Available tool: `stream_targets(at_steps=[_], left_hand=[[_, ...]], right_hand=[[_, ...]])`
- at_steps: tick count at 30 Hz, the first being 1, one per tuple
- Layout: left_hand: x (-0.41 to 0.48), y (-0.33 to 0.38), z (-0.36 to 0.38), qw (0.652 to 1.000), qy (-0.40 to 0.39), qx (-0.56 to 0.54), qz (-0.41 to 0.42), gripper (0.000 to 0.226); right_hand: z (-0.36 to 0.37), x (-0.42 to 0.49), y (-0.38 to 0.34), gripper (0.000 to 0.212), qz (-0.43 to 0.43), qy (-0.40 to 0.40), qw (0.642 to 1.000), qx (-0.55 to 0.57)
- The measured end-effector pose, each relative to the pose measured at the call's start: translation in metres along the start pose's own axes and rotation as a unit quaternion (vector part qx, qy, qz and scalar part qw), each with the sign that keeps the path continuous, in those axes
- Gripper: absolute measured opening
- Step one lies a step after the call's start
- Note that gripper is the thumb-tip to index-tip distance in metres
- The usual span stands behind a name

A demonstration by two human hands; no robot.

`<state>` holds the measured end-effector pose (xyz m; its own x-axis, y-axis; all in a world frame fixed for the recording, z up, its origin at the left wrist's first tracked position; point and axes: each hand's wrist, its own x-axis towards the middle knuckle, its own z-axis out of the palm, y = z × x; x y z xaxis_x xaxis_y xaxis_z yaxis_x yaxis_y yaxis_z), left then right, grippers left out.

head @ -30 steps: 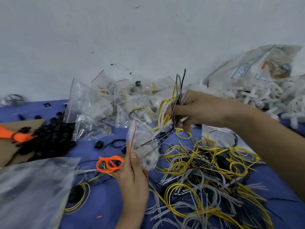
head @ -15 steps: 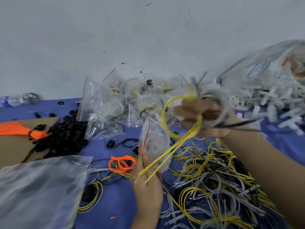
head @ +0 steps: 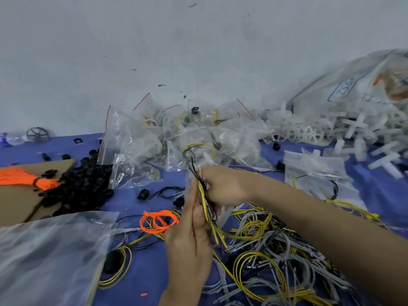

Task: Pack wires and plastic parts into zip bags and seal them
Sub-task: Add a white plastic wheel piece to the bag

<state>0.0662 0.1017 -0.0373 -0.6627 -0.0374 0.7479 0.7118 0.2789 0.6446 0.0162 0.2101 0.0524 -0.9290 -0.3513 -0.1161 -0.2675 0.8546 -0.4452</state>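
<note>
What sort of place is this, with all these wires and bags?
Likely a small parts-packing bench: filled zip bags heaped by the wall, a pile of white plastic crosses, and loose yellow and grey wires spread over the blue table.

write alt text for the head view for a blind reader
The left hand holds a small clear zip bag while the right hand grips yellow and black wires at its mouth. Loose wires lie heaped on the blue table below.

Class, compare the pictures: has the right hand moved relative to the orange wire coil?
Yes. The right hand, gripping the wire bundle, has come down and left, nearer the orange wire coil and the left hand holding the zip bag.
</note>
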Motion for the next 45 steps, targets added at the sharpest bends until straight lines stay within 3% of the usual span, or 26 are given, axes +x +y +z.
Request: stream_targets(at_steps=[4, 6, 9, 11, 12, 14, 15, 18, 23, 27, 32, 35, 38, 41, 43, 45], left_hand=[[0.03, 0.034, -0.007, 0.997, -0.008, 0.033, 0.071, 0.042], [0.053, 0.047, -0.013, 0.994, -0.038, 0.059, 0.084, 0.036], [0.089, 0.06, -0.019, 0.99, -0.129, 0.049, 0.036, 0.034], [0.109, 0.062, -0.024, 0.976, -0.209, 0.058, 0.01, 0.036], [0.117, 0.064, -0.028, 0.967, -0.244, 0.067, 0.005, 0.042], [0.131, 0.069, -0.035, 0.954, -0.293, 0.06, -0.016, 0.05], [0.136, 0.073, -0.038, 0.946, -0.317, 0.058, -0.028, 0.047], [0.152, 0.082, -0.039, 0.918, -0.376, 0.107, -0.058, 0.046], [0.162, 0.09, -0.038, 0.906, -0.384, 0.155, -0.091, 0.034], [0.163, 0.091, -0.042, 0.877, -0.406, 0.243, -0.082, 0.028], [0.162, 0.096, -0.048, 0.852, -0.433, 0.279, -0.099, 0.036], [0.158, 0.101, -0.049, 0.829, -0.438, 0.336, -0.083, 0.053], [0.154, 0.111, -0.049, 0.832, -0.444, 0.33, -0.033, 0.026], [0.155, 0.116, -0.053, 0.826, -0.45, 0.34, 0.019, 0.022], [0.161, 0.12, -0.061, 0.825, -0.449, 0.342, 0.007, 0.018], [0.169, 0.123, -0.072, 0.853, -0.419, 0.312, -0.018, 0.012]], right_hand=[[-0.013, 0.003, -0.011, 0.019, -0.013, 0.066, 0.986, -0.155], [-0.027, 0.003, -0.017, 0.023, -0.01, 0.045, 0.976, -0.214], [-0.058, -0.005, -0.022, 0.023, 0.044, 0.011, 0.952, -0.302], [-0.084, -0.015, -0.021, 0.012, 0.071, -0.024, 0.951, -0.3], [-0.094, -0.023, -0.018, 0.01, 0.081, -0.053, 0.964, -0.248], [-0.108, -0.04, -0.016, 0.031, 0.091, -0.06, 0.989, -0.098], [-0.112, -0.05, -0.015, 0.041, 0.084, -0.053, 0.992, -0.076], [-0.117, -0.07, -0.012, 0.035, 0.078, -0.055, 0.984, -0.153], [-0.121, -0.092, -0.01, 0.042, 0.049, 0.009, 0.966, -0.256], [-0.117, -0.099, 0.004, 0.063, -0.004, 0.064, 0.984, -0.164], [-0.103, -0.1, 0.035, 0.017, -0.092, 0.066, 0.975, -0.19], [-0.099, -0.095, 0.043, 0.018, -0.103, 0.082, 0.983, -0.128], [-0.099, -0.091, 0.042, 0.025, -0.085, 0.107, 0.984, -0.114], [-0.102, -0.086, 0.045, 0.046, -0.041, 0.077, 0.976, -0.2], [-0.108, -0.085, 0.05, 0.032, -0.035, 0.105, 0.963, -0.246], [-0.118, -0.086, 0.052, 0.012, -0.063, 0.208, 0.944, -0.248]])
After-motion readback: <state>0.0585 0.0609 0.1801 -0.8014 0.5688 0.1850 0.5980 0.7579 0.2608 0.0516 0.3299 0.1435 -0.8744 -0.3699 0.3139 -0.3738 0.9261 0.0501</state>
